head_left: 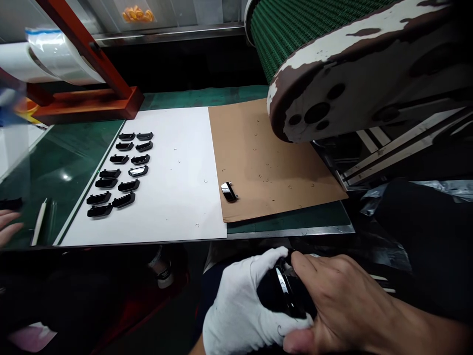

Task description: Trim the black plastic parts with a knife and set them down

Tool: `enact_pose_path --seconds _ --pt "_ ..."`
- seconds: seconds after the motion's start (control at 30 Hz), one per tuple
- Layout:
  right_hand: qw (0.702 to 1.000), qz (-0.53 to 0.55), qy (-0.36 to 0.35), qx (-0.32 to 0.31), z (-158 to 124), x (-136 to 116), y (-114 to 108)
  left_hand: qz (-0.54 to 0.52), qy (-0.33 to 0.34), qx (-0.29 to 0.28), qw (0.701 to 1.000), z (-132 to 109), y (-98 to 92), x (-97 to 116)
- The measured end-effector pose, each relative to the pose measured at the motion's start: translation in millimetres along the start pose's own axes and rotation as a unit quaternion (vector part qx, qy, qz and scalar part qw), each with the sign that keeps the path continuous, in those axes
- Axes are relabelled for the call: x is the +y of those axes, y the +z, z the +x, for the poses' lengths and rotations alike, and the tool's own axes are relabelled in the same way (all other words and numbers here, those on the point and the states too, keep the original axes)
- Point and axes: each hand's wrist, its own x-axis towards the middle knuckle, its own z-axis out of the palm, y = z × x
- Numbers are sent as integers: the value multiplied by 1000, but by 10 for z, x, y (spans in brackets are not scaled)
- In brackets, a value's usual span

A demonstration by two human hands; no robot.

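Here, left hand (240,308) and right hand (343,301) grip a black handle (284,291) below the board's edge (140,242).

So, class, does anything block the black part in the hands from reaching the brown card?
Nothing visible: only the steel table edge lies between the black part and the brown card.

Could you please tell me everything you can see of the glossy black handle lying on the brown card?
The glossy black handle is a short, curved piece that looks like polished plastic, with a bright reflection along its face and a tab at one end. It lies on its own near the left edge of the brown card, touched by no hand, among tiny curled shavings.
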Motion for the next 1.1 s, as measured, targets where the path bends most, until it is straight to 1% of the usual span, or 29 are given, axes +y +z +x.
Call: enact_pose_path --seconds 0.13,0.3,0.53,0.7,0.9,1.1 --pt "1000 6 0 -18 -12 16 12 34 10 29 999 5 17 -12" --pt "999 0 -1 -37 -13 18 23 48 4 29 998 3 27 -10" --pt "999 -27 -18 -20 1 12 43 27 -2 32 999 -22 26 -48" --pt "999 -31 -31 -10 5 7 60 53 -8 37 998 -51 34 -80" --pt "999 -30 -37 -17 -2 7 65 62 -8 53 997 -53 32 -95" --pt "999 -33 -39 -13 4 1 65 53 -5 51 997 -37 39 -97"
